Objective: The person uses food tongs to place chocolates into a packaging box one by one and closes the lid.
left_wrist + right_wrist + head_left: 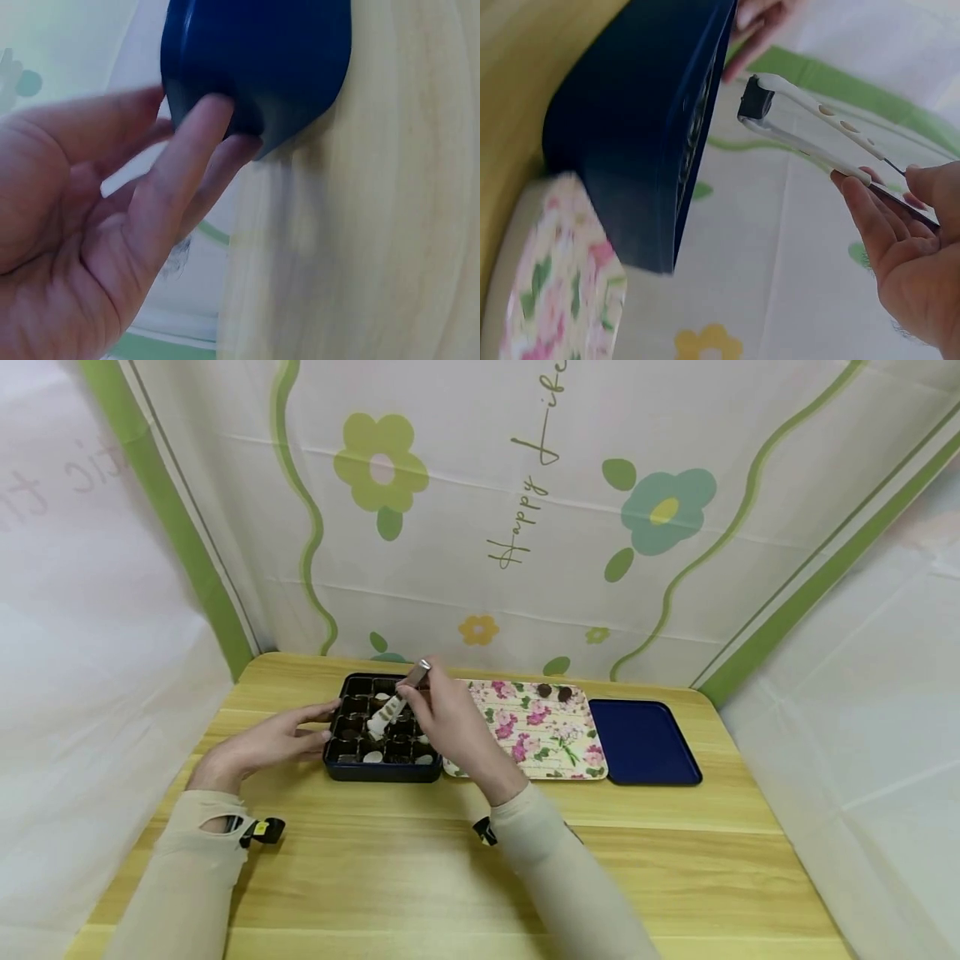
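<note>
A dark blue box (386, 774) holds a divided tray with several dark and whitish pieces, one a whitish piece (372, 757) in the front row. My right hand (457, 718) holds white-and-metal tongs (836, 120) over the box, their tips pointing down toward the compartments. Between those tips, in the right wrist view, a small dark brown block (756, 101) is pinched, above the box's rim. My left hand (270, 743) rests against the box's left side, its fingers fairly straight and touching the outer wall. The right hand and tongs cover part of the compartments.
A floral tray (536, 714) lies right of the box, with two dark round pieces (565, 694) near its back edge. Beside it lies a flat dark blue lid (645, 743). A printed curtain (450, 527) rises behind the wooden table (375, 877).
</note>
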A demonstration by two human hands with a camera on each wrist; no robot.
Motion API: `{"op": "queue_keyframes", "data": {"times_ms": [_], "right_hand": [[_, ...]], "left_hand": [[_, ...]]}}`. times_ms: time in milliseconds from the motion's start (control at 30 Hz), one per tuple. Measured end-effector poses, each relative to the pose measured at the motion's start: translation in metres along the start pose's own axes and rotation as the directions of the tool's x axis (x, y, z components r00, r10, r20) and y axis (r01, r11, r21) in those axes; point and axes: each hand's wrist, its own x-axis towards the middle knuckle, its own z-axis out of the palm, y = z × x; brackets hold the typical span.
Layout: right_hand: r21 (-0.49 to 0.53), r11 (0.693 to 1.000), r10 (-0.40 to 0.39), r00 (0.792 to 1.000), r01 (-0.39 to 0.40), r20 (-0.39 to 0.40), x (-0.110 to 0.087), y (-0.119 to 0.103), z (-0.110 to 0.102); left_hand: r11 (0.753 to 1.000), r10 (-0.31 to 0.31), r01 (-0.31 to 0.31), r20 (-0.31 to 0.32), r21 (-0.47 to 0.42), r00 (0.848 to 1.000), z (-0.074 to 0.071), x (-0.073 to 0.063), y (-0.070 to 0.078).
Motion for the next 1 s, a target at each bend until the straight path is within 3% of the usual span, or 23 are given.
{"op": "queue_keyframes", "data": {"times_ms": [133, 267, 500, 700, 1000], "right_hand": [[0.046, 0.999, -0.015, 0.999, 0.014, 0.032, 0.002, -0.006, 0.012], [0.016, 0.999, -0.039, 0.998, 0.038, 0.047, 0.004, -0.013, 0.023], [-0.042, 0.997, -0.054, 0.995, 0.057, 0.085, 0.007, -0.020, 0.041], [-0.076, 0.996, -0.039, 0.994, 0.046, 0.102, 0.007, -0.021, 0.052], [-0.118, 0.989, -0.077, 0.990, 0.091, 0.115, 0.008, -0.016, 0.060]], "left_hand": [[0.997, 0.003, -0.010, -0.090, -0.077, 0.996, 0.004, 0.008, 0.000], [0.987, -0.049, 0.029, -0.121, -0.161, 0.991, 0.007, 0.013, 0.000], [0.967, -0.123, 0.098, -0.094, -0.236, 0.988, 0.007, 0.016, -0.001], [0.962, -0.133, 0.112, -0.072, -0.249, 0.988, 0.006, 0.017, -0.004], [0.962, -0.127, 0.106, -0.070, -0.252, 0.989, 0.006, 0.016, -0.004]]}}
